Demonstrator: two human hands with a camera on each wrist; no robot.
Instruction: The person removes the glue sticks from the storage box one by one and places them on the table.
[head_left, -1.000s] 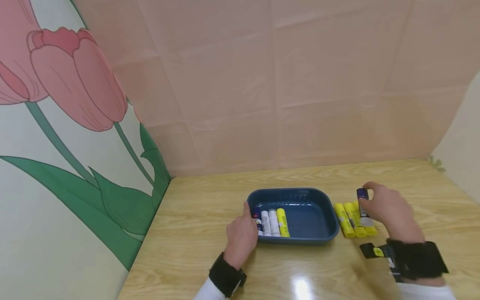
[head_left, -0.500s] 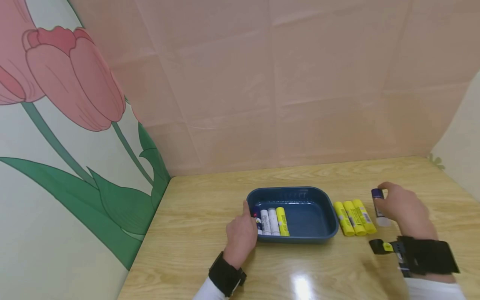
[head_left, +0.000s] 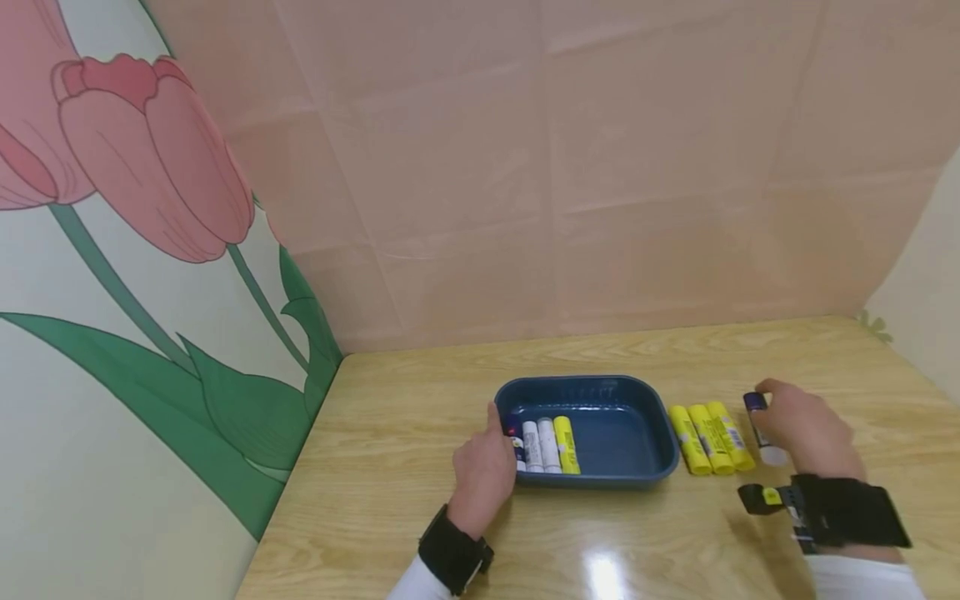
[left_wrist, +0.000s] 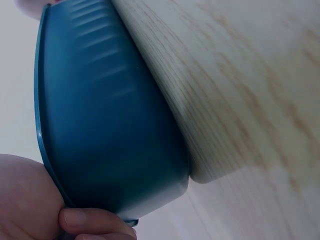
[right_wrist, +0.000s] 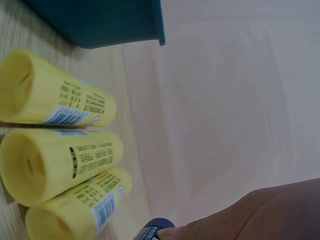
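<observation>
White-bodied, with a dark blue cap, the glue stick (head_left: pixel 759 425) is lying in the right hand (head_left: pixel 802 429), whose fingers are curling round it just right of three yellow glue sticks (head_left: pixel 710 437) on the counter (head_left: pixel 390 467). Its long axis is running away from the person, parallel to those three. Left fingers are pinching the near left rim of the blue tray (head_left: pixel 637 433), well apart from it.

Head view looks down across the bench (head_left: pixel 390 433); both wrist views sit low and close, sharing the blue tray (head_left: pixel 600 392) with it.
</observation>
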